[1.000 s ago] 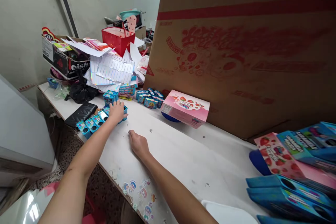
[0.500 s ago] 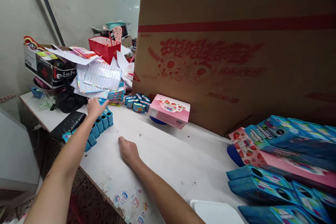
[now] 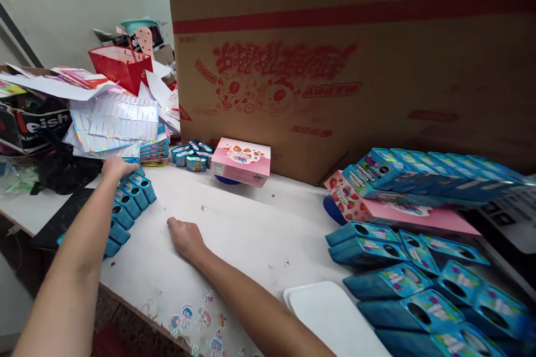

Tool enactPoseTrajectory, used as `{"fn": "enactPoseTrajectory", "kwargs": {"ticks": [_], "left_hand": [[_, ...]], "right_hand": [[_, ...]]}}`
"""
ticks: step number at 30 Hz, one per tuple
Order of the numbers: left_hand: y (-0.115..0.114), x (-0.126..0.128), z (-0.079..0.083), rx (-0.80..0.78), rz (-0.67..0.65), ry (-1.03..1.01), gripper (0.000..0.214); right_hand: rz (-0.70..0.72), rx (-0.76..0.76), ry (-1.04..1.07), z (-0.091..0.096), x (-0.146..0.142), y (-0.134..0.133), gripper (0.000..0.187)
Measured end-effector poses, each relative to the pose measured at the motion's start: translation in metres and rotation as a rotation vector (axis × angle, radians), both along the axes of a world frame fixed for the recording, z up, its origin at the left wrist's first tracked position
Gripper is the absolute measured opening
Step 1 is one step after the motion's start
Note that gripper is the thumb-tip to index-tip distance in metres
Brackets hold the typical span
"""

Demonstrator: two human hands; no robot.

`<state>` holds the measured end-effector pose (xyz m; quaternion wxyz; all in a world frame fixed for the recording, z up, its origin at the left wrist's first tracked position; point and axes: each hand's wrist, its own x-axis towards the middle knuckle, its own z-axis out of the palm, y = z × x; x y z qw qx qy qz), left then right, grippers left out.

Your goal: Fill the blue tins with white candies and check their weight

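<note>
1. Resting at the far end of the row: my left hand (image 3: 115, 168), against a blue box (image 3: 134, 161). My fingertips are partly hidden, so I cannot tell whether they are clamped on it or only touching.
2. Row of blue boxes (image 3: 130, 203): on the left part of the white tabletop (image 3: 251, 234), side by side in a slanting line, dark oval windows on their upper faces; partly covered by my left forearm.
3. My right hand (image 3: 186, 239): right of the row, apart from it, low at the tabletop; fingers curled together.
4. Flat black case (image 3: 62, 209): left of the row, partly behind my forearm.
5. Black plastic bag (image 3: 69, 167): beyond the case, near a heap of striped sheets (image 3: 123, 117); red paper bag (image 3: 121, 70) above these.
6. Small blue tins (image 3: 196, 163): clustered just beside a pink box (image 3: 242, 160) with strawberry print, which sits on a blue support (image 3: 227, 180).
7. Large cardboard carton (image 3: 377, 67): behind, red band and red printing.
8. Second pink box (image 3: 402, 213): to the right, bearing a leaning file of blue cartons (image 3: 389, 170); more blue cartons nearer me.
9. White tray (image 3: 310, 290): near edge, beside those cartons.
10. Cartoon stickers (image 3: 205, 319): on the near tabletop, left of my right forearm.
</note>
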<state>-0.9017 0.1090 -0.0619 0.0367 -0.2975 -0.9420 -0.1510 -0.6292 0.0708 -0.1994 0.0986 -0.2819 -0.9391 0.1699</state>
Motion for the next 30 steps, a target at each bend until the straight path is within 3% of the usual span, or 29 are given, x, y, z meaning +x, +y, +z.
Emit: {"fn": "enactPoseTrajectory", "kwargs": {"ticks": [4, 6, 11, 14, 16, 22, 26, 28, 30], "left_hand": [[0.004, 0.027, 0.026, -0.084, -0.116, 0.183, 0.084], [0.006, 0.045, 0.029, -0.07, -0.217, 0.213, 0.08], [0.004, 0.065, 0.001, -0.167, -0.265, 0.17, 0.076], [0.002, 0.061, -0.017, -0.307, -0.208, 0.121, 0.08], [0.002, 0.059, -0.02, -0.337, -0.185, 0.083, 0.086], [0.012, 0.042, -0.002, 0.045, -0.061, 0.251, 0.095], [0.026, 0.011, -0.007, -0.063, 0.157, -0.092, 0.109], [0.031, 0.0, -0.014, -0.063, 0.179, -0.202, 0.108], [0.032, -0.003, -0.017, 0.014, 0.156, -0.182, 0.101]], "right_hand": [[-0.043, -0.061, -0.019, 0.0, 0.002, 0.001, 0.027], [-0.043, -0.05, -0.015, 0.001, 0.002, 0.0, 0.028], [0.005, 0.026, -0.024, 0.003, 0.002, -0.002, 0.028], [0.004, 0.034, -0.037, 0.003, 0.001, -0.002, 0.029], [0.004, 0.03, -0.022, 0.003, 0.002, -0.002, 0.029], [-0.002, 0.028, -0.029, 0.002, 0.001, -0.001, 0.028], [-0.002, 0.063, -0.045, -0.001, -0.002, 0.0, 0.027], [0.001, 0.075, -0.039, -0.003, -0.002, 0.002, 0.027], [-0.001, 0.073, -0.035, -0.004, -0.003, 0.003, 0.027]]}}
